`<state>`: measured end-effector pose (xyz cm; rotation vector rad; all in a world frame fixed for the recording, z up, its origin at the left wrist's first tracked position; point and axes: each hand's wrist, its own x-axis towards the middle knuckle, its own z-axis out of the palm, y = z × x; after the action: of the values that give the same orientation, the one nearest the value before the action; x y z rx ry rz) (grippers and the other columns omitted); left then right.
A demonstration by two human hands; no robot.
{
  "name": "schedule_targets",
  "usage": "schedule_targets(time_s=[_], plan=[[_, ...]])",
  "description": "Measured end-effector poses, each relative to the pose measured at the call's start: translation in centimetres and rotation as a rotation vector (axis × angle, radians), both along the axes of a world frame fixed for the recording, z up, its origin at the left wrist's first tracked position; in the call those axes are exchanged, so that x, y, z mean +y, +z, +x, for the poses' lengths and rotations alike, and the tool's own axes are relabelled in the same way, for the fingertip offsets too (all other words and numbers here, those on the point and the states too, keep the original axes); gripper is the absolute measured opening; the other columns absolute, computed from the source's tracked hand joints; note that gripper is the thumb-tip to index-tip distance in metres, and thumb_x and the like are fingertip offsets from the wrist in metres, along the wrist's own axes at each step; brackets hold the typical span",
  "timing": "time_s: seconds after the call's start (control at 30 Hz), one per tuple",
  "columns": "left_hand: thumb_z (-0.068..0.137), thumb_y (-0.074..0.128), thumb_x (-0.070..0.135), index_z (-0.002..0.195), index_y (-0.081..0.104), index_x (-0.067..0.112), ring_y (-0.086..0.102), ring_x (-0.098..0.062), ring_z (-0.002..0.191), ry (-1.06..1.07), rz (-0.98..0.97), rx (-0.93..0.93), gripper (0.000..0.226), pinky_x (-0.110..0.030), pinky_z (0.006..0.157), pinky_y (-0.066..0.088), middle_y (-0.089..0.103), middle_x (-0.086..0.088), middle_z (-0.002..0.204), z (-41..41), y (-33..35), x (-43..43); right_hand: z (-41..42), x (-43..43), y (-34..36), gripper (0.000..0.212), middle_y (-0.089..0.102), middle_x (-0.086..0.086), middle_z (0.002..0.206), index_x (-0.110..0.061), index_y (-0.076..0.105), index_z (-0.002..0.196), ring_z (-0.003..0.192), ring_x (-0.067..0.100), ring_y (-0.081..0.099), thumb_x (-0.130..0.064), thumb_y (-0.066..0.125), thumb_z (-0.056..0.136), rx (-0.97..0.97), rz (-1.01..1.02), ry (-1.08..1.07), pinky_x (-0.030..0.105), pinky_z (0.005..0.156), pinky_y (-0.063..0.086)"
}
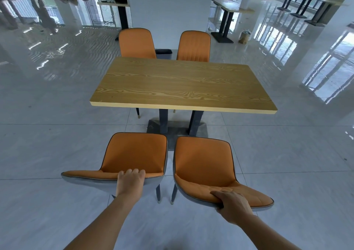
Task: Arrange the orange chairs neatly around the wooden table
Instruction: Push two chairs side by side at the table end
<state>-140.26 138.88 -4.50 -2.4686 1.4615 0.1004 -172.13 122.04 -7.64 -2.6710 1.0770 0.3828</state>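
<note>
Visible body parts: two hands and two forearms.

1. My left hand is bare. Its back and four fingers show; the thumb is hidden.
2. My right hand is bare. Its back, the knuckle line and the thumb show; the fingertips are hidden.
3. My left forearm is bare skin from the wrist to the lower edge of the view. It is slender and narrows toward the wrist.
4. My right forearm matches it in covering and shape.

Clothing: whatever I wear lies past the lower edge, out of view. Fingernail detail is too blurred to tell.
</note>
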Motion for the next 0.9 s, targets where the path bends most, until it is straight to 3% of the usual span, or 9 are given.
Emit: schedule_targets(time_s=[0.2, 0.27, 0.37, 0.47, 0.6, 0.8, 0.9], plan=[[0.099, 0.059, 0.032, 0.132, 0.05, 0.026, 0.056, -0.015, 0.109, 0.006, 0.024, 0.025, 0.034, -0.033, 0.095, 0.041, 0.062, 0.005, 0.118, 0.1, 0.5, 0.2, -0.1, 0.0, 0.1, 0.051, 0.064, -0.016, 0.125, -0.045, 0.047, 0.137, 0.112, 0.011, 0.059, -0.046, 0.06, 0.088, -0.011, -0.012, 0.0, 0.029, 0.095, 0.047], [0.095, 0.058, 0.053, 0.136, 0.048, 0.027, 0.056, -0.015, 0.112, 0.003, 0.019, 0.056, 0.05, -0.034, 0.097, 0.042, 0.062, 0.005, 0.121, 0.4, 0.3, 0.2, -0.1, 0.0, 0.2, 0.054, 0.063, -0.016, 0.127, -0.045, 0.045, 0.138, 0.113, 0.011, 0.059, -0.049, 0.062, 0.087, -0.01, -0.012, 0.009, 0.03, 0.096, 0.046], [0.087, 0.033, 0.083, 0.136, 0.05, 0.03, 0.058, -0.016, 0.111, 0.0, -0.017, 0.08, 0.074, -0.036, 0.097, 0.045, 0.064, 0.007, 0.121, 0.8, -0.2, 0.1, -0.2, -0.4, 0.6, 0.063, 0.062, -0.016, 0.127, -0.043, 0.045, 0.137, 0.113, 0.011, 0.058, -0.062, 0.064, 0.08, -0.002, 0.025, 0.022, 0.03, 0.094, 0.045], [0.087, 0.005, 0.073, 0.123, 0.06, 0.031, 0.059, -0.013, 0.096, -0.005, -0.144, 0.062, 0.078, -0.033, 0.088, 0.044, 0.067, 0.009, 0.104, 0.6, -0.6, 0.2, -0.4, -0.7, 0.9, 0.072, 0.062, -0.018, 0.122, -0.045, 0.047, 0.13, 0.11, 0.01, 0.057, -0.088, 0.041, 0.073, -0.041, 0.058, 0.011, 0.029, 0.086, 0.044], [0.091, 0.004, 0.061, 0.107, 0.067, 0.029, 0.058, -0.013, 0.082, 0.024, -0.245, 0.047, 0.073, -0.032, 0.076, 0.037, 0.068, 0.008, 0.088, 0.0, -0.8, 0.4, -1.0, -0.2, 0.4, 0.085, 0.059, -0.016, 0.131, -0.043, 0.047, 0.133, 0.118, 0.011, 0.054, -0.092, 0.007, 0.077, -0.122, 0.024, -0.021, 0.034, 0.095, 0.041], [0.101, 0.022, 0.057, 0.102, 0.068, 0.028, 0.054, -0.013, 0.075, 0.038, -0.225, 0.032, 0.054, -0.032, 0.072, 0.035, 0.066, 0.007, 0.082, -0.1, -0.6, 0.5, -1.2, 0.1, 0.2, 0.085, 0.06, -0.015, 0.13, -0.041, 0.048, 0.133, 0.117, 0.013, 0.056, -0.094, 0.012, 0.077, -0.089, -0.036, 0.029, 0.034, 0.096, 0.042], [0.102, 0.021, 0.058, 0.104, 0.065, 0.031, 0.05, -0.011, 0.074, 0.045, -0.194, 0.027, 0.052, -0.03, 0.073, 0.036, 0.064, 0.01, 0.082, -0.1, -0.7, 0.5, -1.1, 0.1, 0.5, 0.081, 0.064, -0.016, 0.119, -0.04, 0.051, 0.125, 0.109, 0.013, 0.058, -0.092, 0.011, 0.077, -0.086, -0.058, 0.063, 0.032, 0.091, 0.043]])
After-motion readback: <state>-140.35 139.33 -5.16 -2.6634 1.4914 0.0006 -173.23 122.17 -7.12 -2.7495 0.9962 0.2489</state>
